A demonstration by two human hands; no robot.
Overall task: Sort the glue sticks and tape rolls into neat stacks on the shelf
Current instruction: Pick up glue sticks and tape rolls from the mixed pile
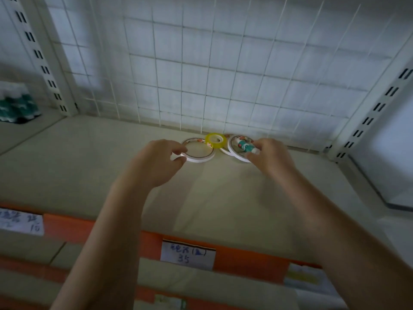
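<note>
Yellow tape roll (215, 140), white tape rolls (197, 151), orange shelf edge (245, 257)

- A white paper label (188, 256) on the orange shelf edge strip (245, 260) reads "35" under handwritten characters too blurred to read.
- Other labels (21, 222) are illegible.

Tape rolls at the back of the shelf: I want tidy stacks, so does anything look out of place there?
Yes. A glue stick lies across the right white tape roll instead of with its own kind, and the small yellow tape roll sits propped on the rims of the white rolls rather than stacked.
</note>
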